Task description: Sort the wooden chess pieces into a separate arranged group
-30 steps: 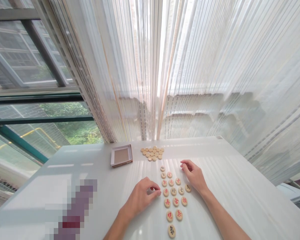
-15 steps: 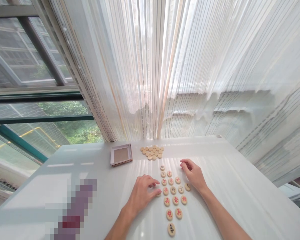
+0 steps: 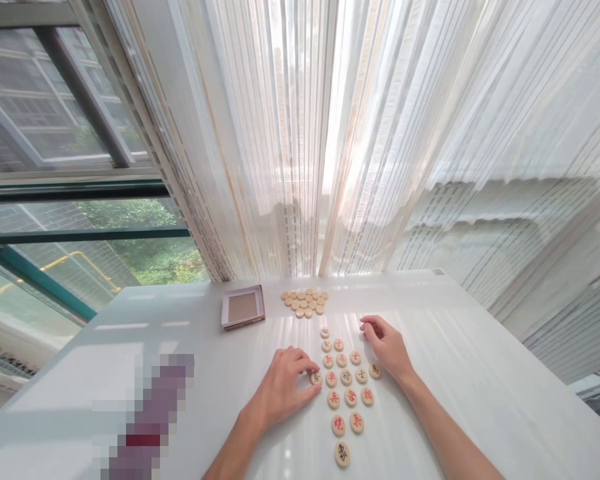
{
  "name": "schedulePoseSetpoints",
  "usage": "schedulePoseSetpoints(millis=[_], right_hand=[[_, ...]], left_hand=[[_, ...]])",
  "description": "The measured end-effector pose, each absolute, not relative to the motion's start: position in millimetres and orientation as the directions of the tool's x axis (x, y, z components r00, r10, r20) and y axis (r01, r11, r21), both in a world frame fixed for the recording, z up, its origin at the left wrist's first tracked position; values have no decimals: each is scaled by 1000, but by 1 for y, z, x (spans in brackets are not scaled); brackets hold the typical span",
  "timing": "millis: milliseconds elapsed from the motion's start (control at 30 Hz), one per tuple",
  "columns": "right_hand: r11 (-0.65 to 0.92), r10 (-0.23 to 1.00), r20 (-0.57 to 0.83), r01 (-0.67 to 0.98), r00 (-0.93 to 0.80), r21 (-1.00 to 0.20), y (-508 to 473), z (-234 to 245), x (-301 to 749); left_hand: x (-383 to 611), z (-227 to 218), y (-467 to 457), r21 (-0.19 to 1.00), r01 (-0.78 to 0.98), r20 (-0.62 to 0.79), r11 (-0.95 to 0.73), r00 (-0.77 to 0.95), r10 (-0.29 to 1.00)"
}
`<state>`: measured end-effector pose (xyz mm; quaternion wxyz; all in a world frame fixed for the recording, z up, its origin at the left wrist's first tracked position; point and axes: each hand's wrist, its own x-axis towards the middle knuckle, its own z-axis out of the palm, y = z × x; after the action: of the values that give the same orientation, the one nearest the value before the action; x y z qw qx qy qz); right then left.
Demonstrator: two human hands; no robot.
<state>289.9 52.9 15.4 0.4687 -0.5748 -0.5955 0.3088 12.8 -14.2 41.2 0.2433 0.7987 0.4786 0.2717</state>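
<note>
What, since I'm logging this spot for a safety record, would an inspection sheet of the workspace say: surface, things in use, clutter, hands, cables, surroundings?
Surface: white tabletop, streaked with light.
Things in use: face-up pieces in loose rows, marked in red or black; plain-topped pieces clustered toward the far edge.
Clutter: shallow box left of that cluster; pixelated purple patch at left, unidentifiable.
Left hand: thumb and index finger around a black-marked piece; contact unclear.
Right hand: loosely curled, right of the rows; no piece seen in it.
Cables: nothing seen.
Surroundings: striped sheer curtain beyond the tabletop; window at left, greenery outside.
</note>
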Motion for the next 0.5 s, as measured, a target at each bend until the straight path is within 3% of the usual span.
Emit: schedulePoseSetpoints(millis=[500], right_hand=[[149, 972, 209, 412, 105, -899, 51, 20, 288]], left_hand=[[12, 39, -14, 648, 623, 208, -439, 410, 888]])
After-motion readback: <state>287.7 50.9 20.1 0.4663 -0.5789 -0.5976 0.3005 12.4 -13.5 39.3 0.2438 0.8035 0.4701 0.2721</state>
